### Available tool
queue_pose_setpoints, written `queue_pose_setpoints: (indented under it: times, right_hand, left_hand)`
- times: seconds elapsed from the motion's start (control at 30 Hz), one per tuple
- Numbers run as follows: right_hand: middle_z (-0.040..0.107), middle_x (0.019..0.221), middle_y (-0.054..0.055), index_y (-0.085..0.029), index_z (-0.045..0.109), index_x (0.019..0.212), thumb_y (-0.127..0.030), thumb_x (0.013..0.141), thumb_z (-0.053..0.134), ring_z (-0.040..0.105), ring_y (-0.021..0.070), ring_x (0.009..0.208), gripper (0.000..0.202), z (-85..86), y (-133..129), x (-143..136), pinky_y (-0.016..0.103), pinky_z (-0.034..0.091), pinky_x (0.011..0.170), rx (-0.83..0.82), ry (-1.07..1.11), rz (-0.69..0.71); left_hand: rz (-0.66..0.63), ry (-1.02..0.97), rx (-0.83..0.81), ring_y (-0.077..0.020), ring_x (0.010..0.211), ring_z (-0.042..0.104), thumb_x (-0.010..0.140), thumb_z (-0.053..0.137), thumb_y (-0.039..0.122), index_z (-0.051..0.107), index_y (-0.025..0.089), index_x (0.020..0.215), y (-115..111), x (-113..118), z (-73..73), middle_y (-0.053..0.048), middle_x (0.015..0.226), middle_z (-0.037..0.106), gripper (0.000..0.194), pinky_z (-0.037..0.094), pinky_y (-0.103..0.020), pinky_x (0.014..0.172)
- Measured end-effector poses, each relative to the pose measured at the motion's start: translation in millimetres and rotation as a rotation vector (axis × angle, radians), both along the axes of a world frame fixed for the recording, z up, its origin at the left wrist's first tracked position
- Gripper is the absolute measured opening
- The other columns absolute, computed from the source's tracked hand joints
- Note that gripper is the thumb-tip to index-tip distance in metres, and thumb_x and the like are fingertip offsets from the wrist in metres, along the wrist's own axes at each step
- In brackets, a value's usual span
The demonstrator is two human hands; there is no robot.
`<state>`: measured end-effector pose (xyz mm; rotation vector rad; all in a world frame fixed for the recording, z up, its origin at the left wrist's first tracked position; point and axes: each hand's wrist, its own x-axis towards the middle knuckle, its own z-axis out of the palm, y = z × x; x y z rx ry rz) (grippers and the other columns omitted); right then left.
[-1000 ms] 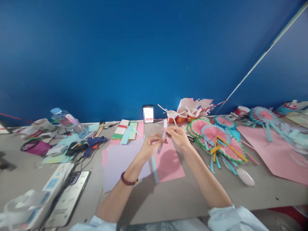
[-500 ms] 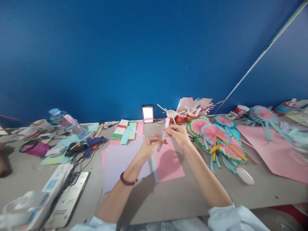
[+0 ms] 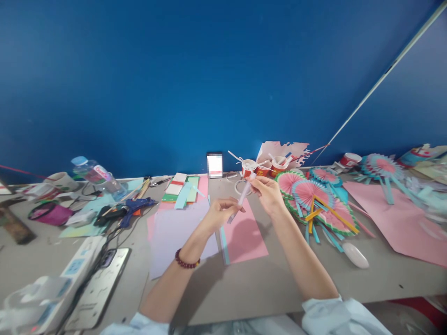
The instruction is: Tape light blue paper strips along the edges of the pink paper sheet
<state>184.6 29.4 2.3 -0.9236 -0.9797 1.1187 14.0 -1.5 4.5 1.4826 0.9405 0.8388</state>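
Note:
Between both hands a narrow strip of pale lilac paper [image 3: 244, 194] is held at a slant above the table. My left hand [image 3: 220, 215] pinches its lower part, fingers closed. Near the upper end, my right hand [image 3: 267, 191] grips the strip between thumb and fingers. Beneath them lies a pink paper sheet [image 3: 246, 237] with a light-blue strip along its left side. A lilac paper sheet [image 3: 178, 237] is spread to the left, partly behind my left forearm.
Pink and green folded paper fans [image 3: 310, 195] and a white computer mouse [image 3: 355, 255] lie on the right. On the left are a blue glue gun [image 3: 137, 208], a plastic bottle [image 3: 99, 177], a phone [image 3: 99, 288] and a power strip [image 3: 75, 274]. Paper cups [image 3: 262, 168] stand by the blue wall.
My right hand has shifted slightly to the right, and the strip leans further that way. My left hand stays nearly in place. At the far left, a brown object has come further into view.

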Motion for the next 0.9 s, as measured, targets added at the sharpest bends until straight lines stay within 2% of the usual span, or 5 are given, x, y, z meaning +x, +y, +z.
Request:
queue_pose_setpoints:
  times: [0.3, 0.43, 0.57, 0.67, 0.9]
  right_hand:
    - [0.054, 0.054, -0.003, -0.016, 0.069, 0.068, -0.038, 0.055, 0.080, 0.044, 0.0061, 0.046, 0.027, 4.5, 3, 5, 0.020, 0.034, 0.044, -0.067, 0.156, -0.071]
    - [0.059, 0.065, -0.002, -0.018, 0.067, 0.091, -0.037, 0.060, 0.077, 0.048, 0.0064, 0.050, 0.038, 3.3, 5, 6, 0.019, 0.038, 0.046, -0.039, 0.126, -0.100]
    - [0.062, 0.094, 0.004, -0.023, 0.059, 0.111, -0.036, 0.069, 0.071, 0.056, 0.0119, 0.067, 0.046, 3.7, 2, 5, 0.024, 0.047, 0.054, 0.141, -0.204, -0.297]
    - [0.060, 0.106, 0.008, -0.022, 0.066, 0.096, -0.029, 0.075, 0.066, 0.058, 0.0184, 0.088, 0.022, 8.9, -7, 3, 0.031, 0.050, 0.071, 0.365, -0.591, -0.420]
    - [0.070, 0.086, 0.006, -0.022, 0.071, 0.084, -0.020, 0.082, 0.059, 0.063, 0.0199, 0.085, 0.012, 15.4, -23, -11, 0.035, 0.050, 0.079, 0.518, -0.811, -0.089]
  left_hand:
    - [0.042, 0.044, 0.013, -0.0174, 0.076, 0.061, 0.075, 0.063, 0.045, 0.072, 0.018, 0.072, 1, -4, 4.2, -0.006, 0.079, 0.071, 0.029, 0.045, -0.027, 0.069]
    - [0.045, 0.004, 0.017, -0.0187, 0.079, 0.063, 0.073, 0.065, 0.046, 0.072, 0.018, 0.078, 2, -6, 3.3, -0.007, 0.081, 0.072, 0.029, 0.046, -0.027, 0.072]
    - [0.092, 0.010, 0.061, -0.0181, 0.076, 0.063, 0.075, 0.063, 0.049, 0.073, 0.017, 0.082, 4, -8, 0.3, -0.006, 0.079, 0.072, 0.034, 0.046, -0.026, 0.069]
    - [0.155, 0.000, 0.092, -0.0168, 0.072, 0.062, 0.075, 0.062, 0.050, 0.072, 0.016, 0.081, 7, -8, -1.8, -0.006, 0.075, 0.071, 0.036, 0.045, -0.026, 0.066]
    - [0.190, -0.051, 0.200, -0.0172, 0.073, 0.062, 0.077, 0.063, 0.045, 0.071, 0.016, 0.082, 11, -14, -3.5, -0.005, 0.075, 0.070, 0.030, 0.047, -0.027, 0.069]
